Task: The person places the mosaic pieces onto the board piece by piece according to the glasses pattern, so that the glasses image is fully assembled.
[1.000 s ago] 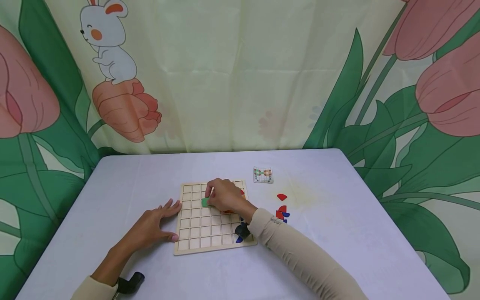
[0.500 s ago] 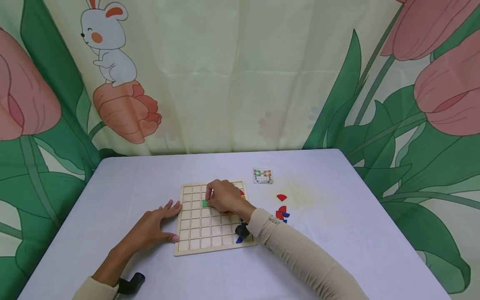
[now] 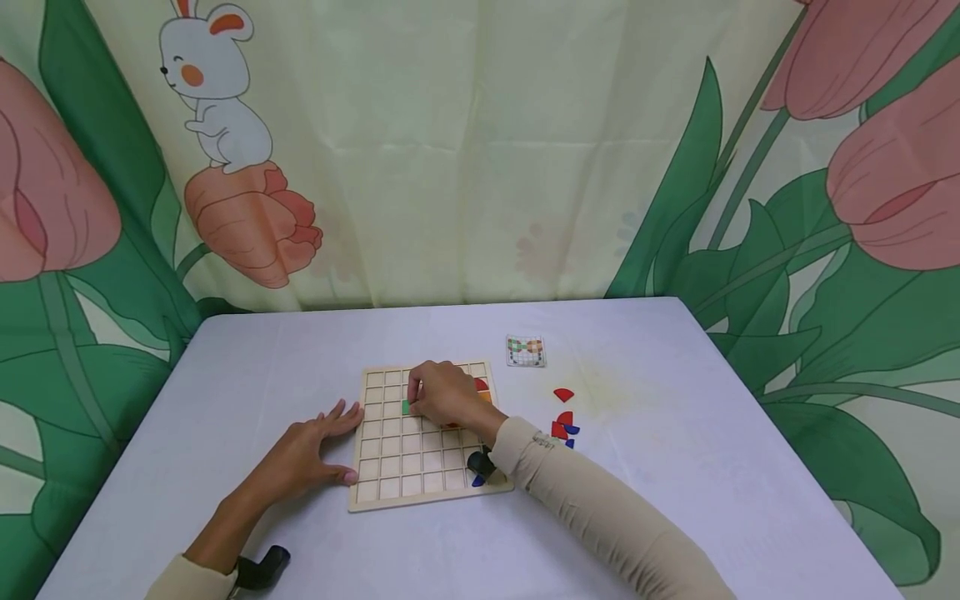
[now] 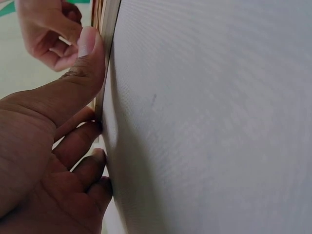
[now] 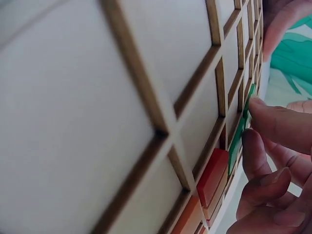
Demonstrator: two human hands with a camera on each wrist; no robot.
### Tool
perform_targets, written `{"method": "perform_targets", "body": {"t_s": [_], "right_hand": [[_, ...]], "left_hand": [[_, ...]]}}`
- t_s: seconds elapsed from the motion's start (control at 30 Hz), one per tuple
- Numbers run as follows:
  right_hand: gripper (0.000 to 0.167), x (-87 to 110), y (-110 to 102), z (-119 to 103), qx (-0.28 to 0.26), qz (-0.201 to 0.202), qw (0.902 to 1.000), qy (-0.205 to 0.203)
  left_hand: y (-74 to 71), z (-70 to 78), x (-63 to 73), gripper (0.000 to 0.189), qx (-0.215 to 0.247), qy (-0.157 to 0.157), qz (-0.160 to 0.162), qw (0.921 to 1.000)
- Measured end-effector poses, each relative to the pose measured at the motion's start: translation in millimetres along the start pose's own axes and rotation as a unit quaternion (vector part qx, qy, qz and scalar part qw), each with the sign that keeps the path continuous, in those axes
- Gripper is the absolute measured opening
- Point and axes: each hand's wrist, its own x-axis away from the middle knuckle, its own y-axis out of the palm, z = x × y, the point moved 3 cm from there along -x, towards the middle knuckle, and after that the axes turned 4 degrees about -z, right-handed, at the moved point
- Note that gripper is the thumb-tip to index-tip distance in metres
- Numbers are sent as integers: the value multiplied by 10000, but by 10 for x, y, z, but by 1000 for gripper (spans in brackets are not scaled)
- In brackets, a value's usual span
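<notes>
"While my left hand [image 3: 307, 450] is touching the left edge of the board [image 3: 412, 463], thumb and fingers lying well apart and gripping nothing, my right hand [image 3: 444, 392] is hanging over the upper rows."

"What is it touching?"

"Its fingertips are bending close together onto the green pieces [image 5: 236, 146], which are sitting in the grid. Whether I am pinching one or only pressing it, I cannot tell."

"Which other colours are sitting on the board?"

"A red piece [image 5: 213, 175] and an orange piece [image 5: 187, 217] are sitting near the green ones, and a blue piece [image 3: 478, 481] is lying nearer me, by the black device [image 3: 480, 462] on my right wrist."

"And off it?"

"To the right, loose red pieces [image 3: 563, 395] and loose blue pieces [image 3: 572, 429] are lying on the table [image 3: 300, 358], one red apart from the rest. Near the board's far right corner, a patterned card [image 3: 525, 351] is lying."
</notes>
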Motion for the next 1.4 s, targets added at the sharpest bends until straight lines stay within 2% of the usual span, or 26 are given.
{"method": "perform_targets", "body": {"t_s": [0.33,0.83,1.4], "right_hand": [[15,71,-34,16,-94,-13,10000,-21],[14,348,-149,153,-503,-86,9986,-124],[15,586,-232,391,-733,-36,9973,73]], "left_hand": [[1,5,10,104,-66,6,-11,10000],[-8,22,15,105,-48,39,23,10000],[-14,26,24,106,-7,-76,-40,10000]]}}
